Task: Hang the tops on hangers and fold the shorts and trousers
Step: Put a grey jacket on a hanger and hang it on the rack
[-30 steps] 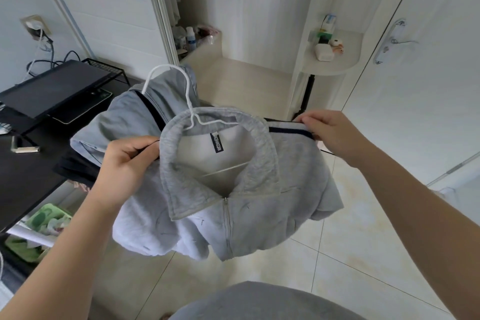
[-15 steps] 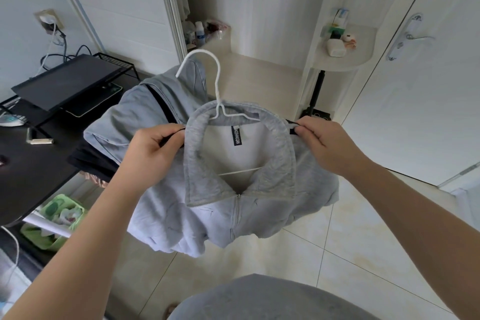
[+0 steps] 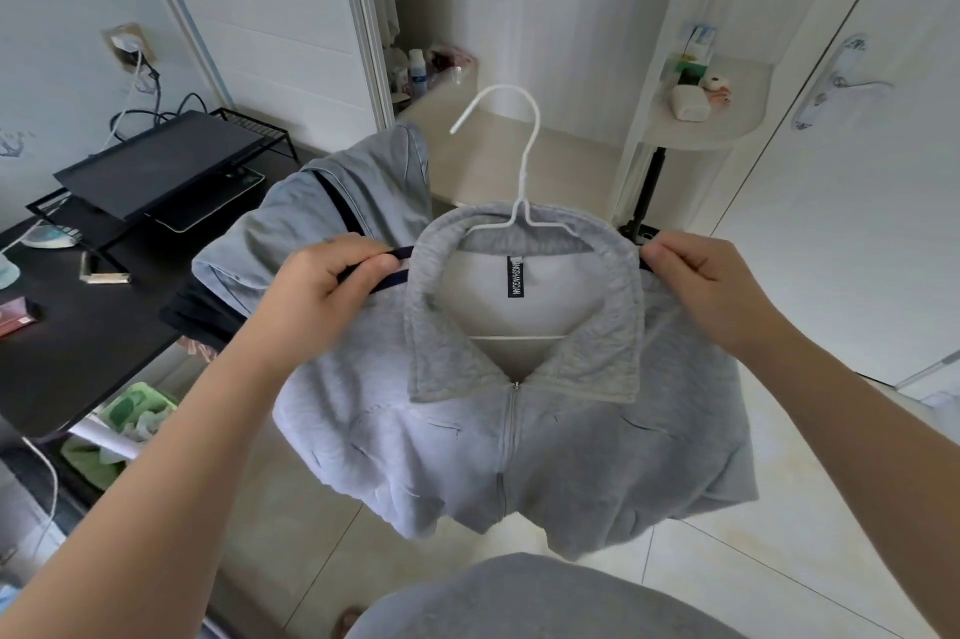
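A grey zip-up top (image 3: 524, 451) with a wide collar hangs in front of me on a white wire hanger (image 3: 522, 171), whose hook sticks up above the collar. My left hand (image 3: 322, 290) pinches the top's left shoulder at its dark stripe. At the right shoulder, beside the collar, my right hand (image 3: 711, 285) pinches the fabric. The zip is closed up to the collar. Behind the top, a pile of other grey and dark clothes (image 3: 332, 223) lies on the black desk's (image 3: 88, 358) corner.
The black desk at left carries a black monitor stand (image 3: 166, 165) and small items. A green basket (image 3: 130, 425) sits under it. A white door (image 3: 857, 181) with a handle stands at right, next to a rounded shelf (image 3: 711, 119) with small things. The floor is tiled.
Both hands have lifted the top and hanger higher and squarer in front of me, and my right hand has slid in closer to the collar.
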`<action>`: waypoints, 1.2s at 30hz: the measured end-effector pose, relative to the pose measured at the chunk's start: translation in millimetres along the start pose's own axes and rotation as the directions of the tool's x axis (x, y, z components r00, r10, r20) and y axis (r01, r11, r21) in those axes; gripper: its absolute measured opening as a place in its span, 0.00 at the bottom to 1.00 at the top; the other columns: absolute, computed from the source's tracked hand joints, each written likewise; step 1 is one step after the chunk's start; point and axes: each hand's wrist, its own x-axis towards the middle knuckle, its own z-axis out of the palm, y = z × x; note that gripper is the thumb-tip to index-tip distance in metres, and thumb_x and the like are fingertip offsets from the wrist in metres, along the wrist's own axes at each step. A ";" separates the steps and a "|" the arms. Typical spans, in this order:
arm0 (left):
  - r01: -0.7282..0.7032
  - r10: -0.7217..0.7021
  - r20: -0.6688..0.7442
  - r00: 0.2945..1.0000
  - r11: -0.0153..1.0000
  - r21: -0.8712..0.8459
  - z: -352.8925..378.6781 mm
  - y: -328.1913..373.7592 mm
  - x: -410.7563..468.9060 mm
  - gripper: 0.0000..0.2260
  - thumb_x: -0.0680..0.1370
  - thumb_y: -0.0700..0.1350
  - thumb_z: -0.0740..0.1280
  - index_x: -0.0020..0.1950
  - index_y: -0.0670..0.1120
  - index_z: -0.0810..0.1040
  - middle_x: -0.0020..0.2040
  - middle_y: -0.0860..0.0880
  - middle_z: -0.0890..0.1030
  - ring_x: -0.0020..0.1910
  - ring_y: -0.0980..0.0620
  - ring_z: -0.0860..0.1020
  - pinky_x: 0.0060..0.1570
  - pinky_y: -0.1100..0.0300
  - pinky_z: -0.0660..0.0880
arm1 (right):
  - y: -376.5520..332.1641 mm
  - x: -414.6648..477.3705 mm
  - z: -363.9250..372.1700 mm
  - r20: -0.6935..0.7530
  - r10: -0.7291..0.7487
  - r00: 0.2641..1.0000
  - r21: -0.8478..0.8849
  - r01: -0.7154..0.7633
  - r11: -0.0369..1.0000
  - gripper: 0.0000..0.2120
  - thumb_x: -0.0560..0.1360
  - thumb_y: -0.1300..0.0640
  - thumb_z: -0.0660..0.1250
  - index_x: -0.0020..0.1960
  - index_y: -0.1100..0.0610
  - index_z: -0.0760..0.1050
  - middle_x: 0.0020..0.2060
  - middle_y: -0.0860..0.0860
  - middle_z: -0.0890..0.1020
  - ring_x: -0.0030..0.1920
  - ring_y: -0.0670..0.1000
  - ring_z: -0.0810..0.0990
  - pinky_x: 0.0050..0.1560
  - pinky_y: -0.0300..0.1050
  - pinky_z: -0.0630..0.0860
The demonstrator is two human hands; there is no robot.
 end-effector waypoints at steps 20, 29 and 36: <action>0.237 -0.239 0.033 0.970 0.969 0.064 65.1 19.1 25.3 0.12 0.80 0.50 0.67 0.64 0.52 0.77 0.63 0.52 0.76 0.63 0.47 0.72 0.66 0.48 0.69 | -2.5 -32.0 -23.1 -0.031 0.534 0.845 0.566 -0.426 0.706 0.14 0.80 0.54 0.67 0.38 0.53 0.86 0.38 0.53 0.86 0.38 0.49 0.84 0.38 0.42 0.79; 0.265 -0.207 0.341 0.917 0.955 -0.134 106.9 52.8 18.4 0.03 0.81 0.52 0.66 0.53 0.58 0.79 0.51 0.60 0.81 0.53 0.64 0.78 0.50 0.69 0.71 | -19.2 -9.0 -5.7 0.046 0.510 0.859 0.784 -0.348 0.514 0.09 0.81 0.58 0.65 0.49 0.58 0.84 0.47 0.55 0.86 0.44 0.52 0.85 0.43 0.45 0.83; 0.295 -0.211 0.379 0.901 0.938 -0.179 98.4 49.7 25.9 0.09 0.78 0.56 0.68 0.57 0.58 0.77 0.52 0.60 0.81 0.54 0.63 0.78 0.49 0.70 0.71 | -36.9 51.1 32.2 0.127 0.462 0.878 0.750 -0.389 0.535 0.05 0.80 0.61 0.65 0.53 0.60 0.80 0.45 0.57 0.85 0.43 0.54 0.84 0.44 0.49 0.83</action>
